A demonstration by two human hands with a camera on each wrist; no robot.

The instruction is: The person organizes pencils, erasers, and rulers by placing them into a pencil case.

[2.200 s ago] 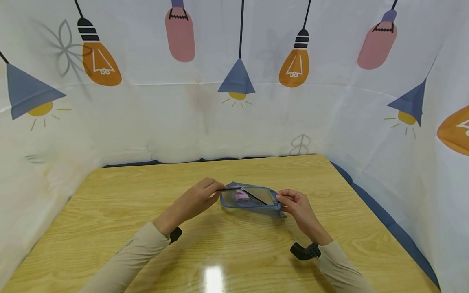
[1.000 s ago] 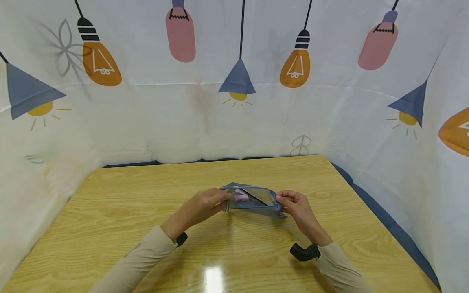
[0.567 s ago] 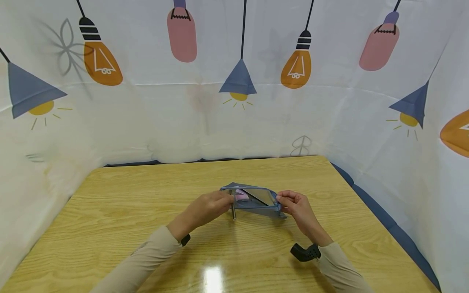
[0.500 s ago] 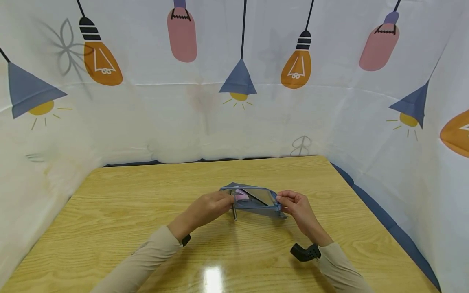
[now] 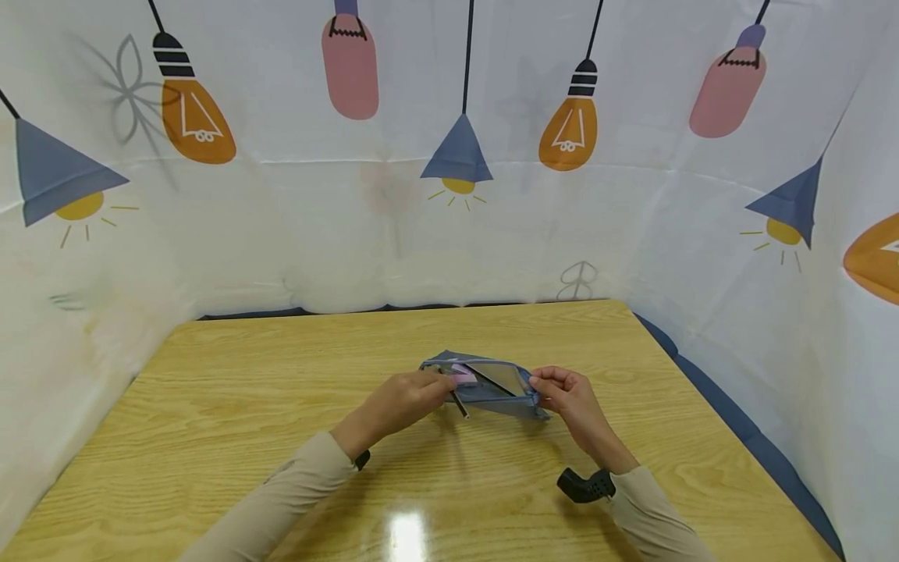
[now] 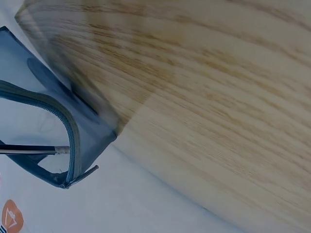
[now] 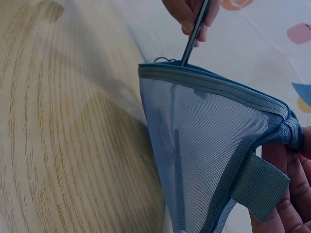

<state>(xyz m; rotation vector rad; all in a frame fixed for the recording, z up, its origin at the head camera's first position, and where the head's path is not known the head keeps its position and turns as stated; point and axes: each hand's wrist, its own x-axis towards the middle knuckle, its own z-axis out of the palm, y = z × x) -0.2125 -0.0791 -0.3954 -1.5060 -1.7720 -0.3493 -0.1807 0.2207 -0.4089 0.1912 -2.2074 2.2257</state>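
A blue mesh zip pouch (image 5: 502, 407) is held with its mouth spread above the table. My right hand (image 5: 565, 394) pinches its right end by the zip, beside a fabric tab (image 7: 262, 187). Between the fingers of my left hand (image 5: 414, 396) is a slim dark pen (image 5: 460, 404) with a silvery end. In the right wrist view the pen (image 7: 195, 36) slants down to the pouch's zipped rim (image 7: 214, 87). Inside the pouch lie a pink and lilac block (image 5: 464, 378) and another dark stick (image 5: 495, 382). My left fingertips partly hide the pouch's left end.
The wood-grain table (image 5: 281, 359) extends around the pouch on all sides. A white curtain (image 5: 281, 234) printed with lamps and bulbs hangs behind the table and along its sides. Black wrist cameras (image 5: 586, 485) sit at my cuffs.
My left hand has moved right and slightly down to the pouch's left end. The pen has swung from lying across the mouth to pointing toward me. My right hand stays in place.
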